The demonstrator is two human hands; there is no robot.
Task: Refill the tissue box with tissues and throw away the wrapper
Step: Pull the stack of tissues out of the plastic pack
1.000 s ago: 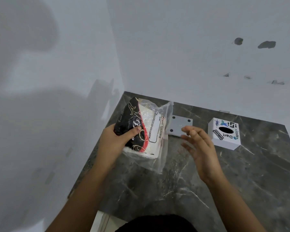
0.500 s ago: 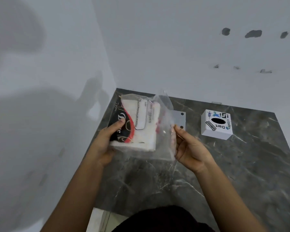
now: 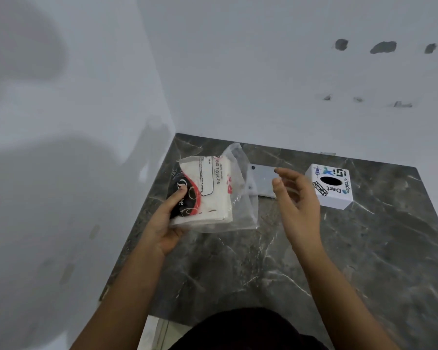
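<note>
My left hand (image 3: 166, 223) grips a pack of tissues (image 3: 208, 193) above the dark marble counter, thumb on its black and red printed end. The clear plastic wrapper (image 3: 243, 210) hangs loose and empty past the white tissues on the right side. My right hand (image 3: 297, 200) hovers to the right of the wrapper, fingers apart and curled, holding nothing. The white cube tissue box (image 3: 330, 188) with a black oval opening and stickers stands on the counter just beyond my right hand.
A flat grey plate with corner holes (image 3: 263, 181) lies on the counter (image 3: 364, 261) between the pack and the box. White walls enclose the counter at the left and back. The counter's front edge runs near my body.
My right hand let go of the wrapper's open end and drew back to the right, fingers spreading. The pack stays in my left hand, held flatter than a second ago.
</note>
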